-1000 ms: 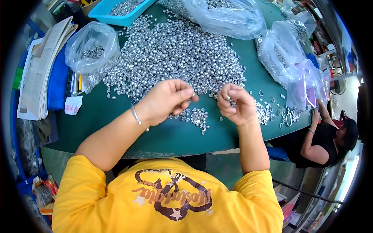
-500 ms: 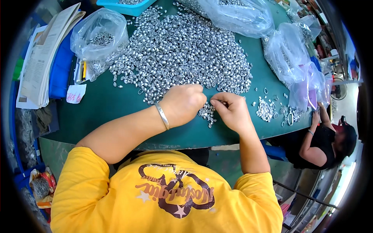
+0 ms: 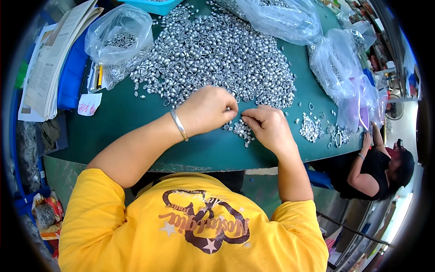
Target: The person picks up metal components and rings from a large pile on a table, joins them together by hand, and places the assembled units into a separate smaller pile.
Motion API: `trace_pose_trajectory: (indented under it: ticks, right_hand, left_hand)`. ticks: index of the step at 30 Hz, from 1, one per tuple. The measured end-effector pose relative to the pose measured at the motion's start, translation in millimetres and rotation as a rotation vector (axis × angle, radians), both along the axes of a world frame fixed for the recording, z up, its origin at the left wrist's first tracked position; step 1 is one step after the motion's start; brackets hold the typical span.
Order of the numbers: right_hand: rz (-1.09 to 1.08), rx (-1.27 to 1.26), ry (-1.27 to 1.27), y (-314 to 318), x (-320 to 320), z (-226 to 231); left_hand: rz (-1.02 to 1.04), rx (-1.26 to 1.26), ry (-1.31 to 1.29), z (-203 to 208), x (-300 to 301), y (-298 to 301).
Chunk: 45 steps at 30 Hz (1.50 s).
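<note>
A broad heap of small silvery hollow metal pieces [image 3: 217, 59] covers the middle of the green table. At its near edge my left hand [image 3: 206, 111], with a silver bangle at the wrist, is closed in a pinch on a small metal piece [image 3: 228, 109]. Just to the right, my right hand [image 3: 271, 129] has thumb and forefinger pressed together; what they hold, if anything, is too small to make out. The two sets of fingertips are slightly apart. Below them lies a little cluster of small metal parts [image 3: 243, 131].
Clear plastic bags of metal parts [image 3: 120, 38] stand at left, with more bags [image 3: 337, 63] at right. Beside the left bag are pens, a paper slip [image 3: 89, 104] and papers [image 3: 56, 63]. Small piles [image 3: 311, 128] lie at right, near another person [image 3: 376, 170] at the table.
My left hand has moved slightly up and left, opening a gap from the right fingertips. My right hand stays nearly in place. The view has shifted a little.
</note>
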State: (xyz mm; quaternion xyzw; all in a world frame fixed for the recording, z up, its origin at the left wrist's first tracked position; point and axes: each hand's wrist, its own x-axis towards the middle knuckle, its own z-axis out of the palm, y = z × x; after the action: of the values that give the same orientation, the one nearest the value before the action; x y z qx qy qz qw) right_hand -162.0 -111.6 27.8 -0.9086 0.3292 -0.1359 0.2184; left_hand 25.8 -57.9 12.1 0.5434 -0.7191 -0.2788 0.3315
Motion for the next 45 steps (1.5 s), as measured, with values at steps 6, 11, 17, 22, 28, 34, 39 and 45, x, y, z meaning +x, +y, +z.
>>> trace_pose_trajectory:
  ticks: [6, 11, 17, 22, 28, 34, 39, 45]
  right_hand:
    - [0.045, 0.014, -0.072, 4.7, -2.8, 4.5]
    - [-0.248, 1.329, -1.080, -5.2, -32.3, -0.9]
    - [-0.389, 0.540, -0.426, 19.8, -27.2, -5.2]
    - [-0.290, 0.115, -0.116, 27.8, -11.7, -7.2]
    - [-0.391, 0.600, -0.540, 17.8, -21.7, -8.3]
    - [-0.485, 1.227, -0.882, 9.0, -54.1, -3.3]
    - [-0.266, 0.029, -0.109, 20.2, -28.8, -12.2]
    - [-0.302, 0.222, -0.476, 14.9, -30.0, -13.2]
  left_hand:
    - [-0.024, -0.141, -0.310, -2.7, -11.2, 8.3]
    - [0.031, -0.070, 0.045, -3.8, -11.4, 3.9]
    - [-0.144, 0.726, 1.484, 12.9, 9.7, -3.9]
    - [-0.025, 0.782, 1.530, 15.7, 5.2, -6.8]
    - [0.053, 0.216, 0.226, 12.2, -11.8, -2.6]
    - [-0.113, -0.131, -0.293, 0.6, -23.6, -7.7]
    - [-0.139, -0.155, -0.358, -0.5, -25.9, -12.1]
    - [-0.174, -0.152, -0.355, 1.8, -29.4, -10.3]
